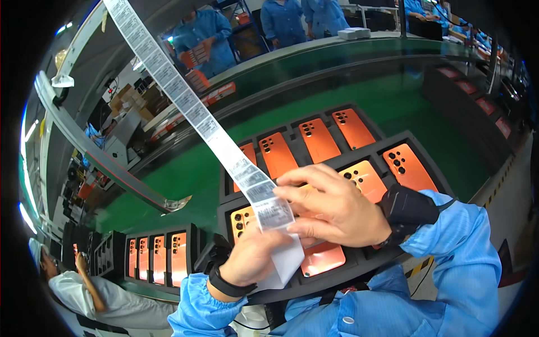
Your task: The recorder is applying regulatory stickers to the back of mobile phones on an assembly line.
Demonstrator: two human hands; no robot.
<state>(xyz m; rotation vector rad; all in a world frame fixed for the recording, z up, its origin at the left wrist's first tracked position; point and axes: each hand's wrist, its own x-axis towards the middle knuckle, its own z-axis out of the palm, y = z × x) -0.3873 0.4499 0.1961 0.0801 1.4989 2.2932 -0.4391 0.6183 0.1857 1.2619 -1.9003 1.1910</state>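
Observation:
A long white strip of printed labels (201,122) hangs from the upper left down to my hands. My left hand (252,255) is closed on its lower end, where white backing paper (286,261) folds below the fingers. My right hand (337,210) reaches in from the right, its thumb and fingertips at the strip's right edge beside the lowest labels. Beneath both hands lies a black foam tray (359,268) of orange phones, backs up, such as the phone (410,167) at its right end. My hands and the strip partly cover several phones.
Behind it, a second black tray holds more orange phones (319,139). Another phone tray (193,247) stands at left on the green belt (168,196), near a person in pale clothing (112,300). Black trays (460,106) sit far right. Blue-coated people (205,33) stand beyond.

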